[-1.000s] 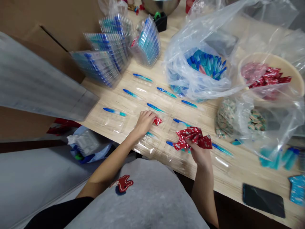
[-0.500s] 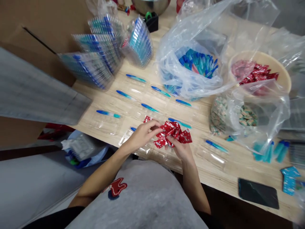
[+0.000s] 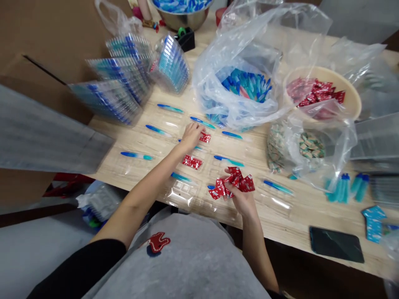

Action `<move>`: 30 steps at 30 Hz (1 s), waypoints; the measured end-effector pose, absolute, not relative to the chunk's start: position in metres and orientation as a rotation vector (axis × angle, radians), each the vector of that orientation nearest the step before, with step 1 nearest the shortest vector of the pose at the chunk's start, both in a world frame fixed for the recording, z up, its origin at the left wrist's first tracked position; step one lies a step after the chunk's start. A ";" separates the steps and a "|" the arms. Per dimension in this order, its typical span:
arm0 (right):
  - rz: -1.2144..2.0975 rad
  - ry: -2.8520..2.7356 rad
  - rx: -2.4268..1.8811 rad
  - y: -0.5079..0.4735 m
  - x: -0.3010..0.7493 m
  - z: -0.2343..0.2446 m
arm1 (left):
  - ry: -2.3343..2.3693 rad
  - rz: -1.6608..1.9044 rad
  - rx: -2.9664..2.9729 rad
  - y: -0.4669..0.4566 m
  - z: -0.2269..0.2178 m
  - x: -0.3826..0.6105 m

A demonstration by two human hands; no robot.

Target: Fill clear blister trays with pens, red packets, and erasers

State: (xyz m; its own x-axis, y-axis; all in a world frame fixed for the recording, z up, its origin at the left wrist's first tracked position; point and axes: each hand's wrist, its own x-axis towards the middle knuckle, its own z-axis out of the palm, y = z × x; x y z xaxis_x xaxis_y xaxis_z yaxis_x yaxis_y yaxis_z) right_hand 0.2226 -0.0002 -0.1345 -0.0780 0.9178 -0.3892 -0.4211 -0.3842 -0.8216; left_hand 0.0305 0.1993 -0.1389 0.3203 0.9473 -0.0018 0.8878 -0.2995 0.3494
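Observation:
My left hand (image 3: pixel 192 136) reaches over the middle of the table, its fingers closed at the edge of a small red patterned packet (image 3: pixel 205 137). This packet is low over a clear plastic tray beside a blue pen-shaped item (image 3: pixel 202 122). Nearer to me, another red packet (image 3: pixel 192 162) lies flat in a clear tray. My right hand (image 3: pixel 241 199) is wrapped around a bunch of red packets (image 3: pixel 232 182) above the near trays. Several clear trays, each with a blue-to-teal pen-shaped item (image 3: pixel 229 160), are laid out around both hands.
Stacked filled trays (image 3: pixel 106 97) stand at the left. A plastic bag of blue items (image 3: pixel 246 85), a tub of red packets (image 3: pixel 353 97) and a bag of small tan-green packets (image 3: pixel 311 145) are at the right. A phone (image 3: pixel 336 244) lies near the front edge.
My left hand has moved away from the right hand, forward to a farther tray, with one red packet. The right hand still holds the bunch. The view has shifted slightly.

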 end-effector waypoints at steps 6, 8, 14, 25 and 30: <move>1.701 -0.599 -1.097 0.001 0.217 -0.130 | 1.718 0.540 2.153 0.176 -0.127 0.034; 1.730 -0.635 -1.076 0.005 0.214 -0.129 | 1.494 0.609 1.960 0.157 -0.111 0.035; 1.839 -0.897 -1.031 0.017 0.202 -0.120 | 0.901 0.501 1.538 0.098 -0.077 0.039; 1.847 -0.750 -1.119 0.005 0.206 -0.136 | 1.857 1.326 1.270 0.201 -0.111 -0.051; 1.817 -0.730 -1.170 0.003 0.209 -0.134 | 2.290 0.832 1.570 0.238 -0.129 -0.077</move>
